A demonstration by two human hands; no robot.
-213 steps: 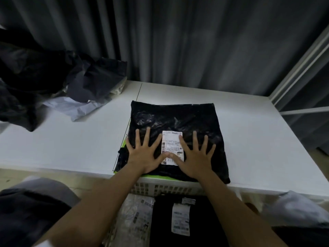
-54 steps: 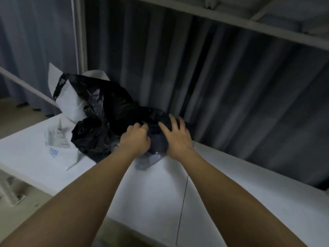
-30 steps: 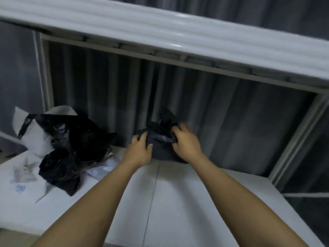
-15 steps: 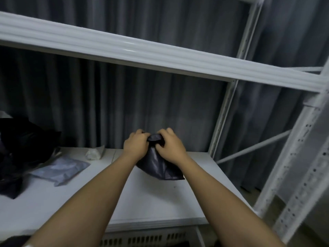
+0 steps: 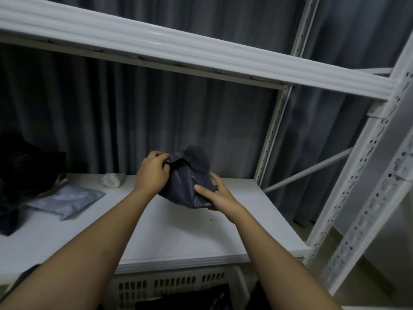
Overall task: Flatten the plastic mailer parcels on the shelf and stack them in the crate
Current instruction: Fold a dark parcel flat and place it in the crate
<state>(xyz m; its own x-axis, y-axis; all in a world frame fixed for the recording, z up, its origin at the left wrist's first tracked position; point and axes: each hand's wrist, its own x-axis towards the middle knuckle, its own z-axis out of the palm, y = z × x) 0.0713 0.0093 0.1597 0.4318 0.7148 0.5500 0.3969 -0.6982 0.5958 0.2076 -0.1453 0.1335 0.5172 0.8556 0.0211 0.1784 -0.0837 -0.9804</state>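
At the far left of the shelf [image 5: 178, 238] sits a heap of crumpled black mailers [image 5: 24, 173], and just in front of it a flat grey mailer [image 5: 67, 201] lies on the white board. Behind that, near the curtain [image 5: 156, 121], there is a small crumpled white scrap [image 5: 111, 180].

My left hand [image 5: 152, 173] is raised above the shelf, its fingers curled tight around the upper left edge of a dark mailer parcel [image 5: 187, 184], pinching a fold of the plastic. The parcel is bunched and rounded, held in the air between both my hands, clear of the board, roughly over the middle of the shelf. Its top bulges up past my left knuckles.

My right hand [image 5: 220, 195] holds the parcel's lower right side, thumb laid across the front face and fingers wrapped round behind it.

Below the shelf's front edge, the white slotted wall of the crate [image 5: 174, 285] shows between my forearms, with something dark inside; I cannot tell what.

Above runs the white beam [image 5: 201, 52] of the upper shelf, and to the right stand the perforated white uprights [image 5: 366, 182] of the rack.
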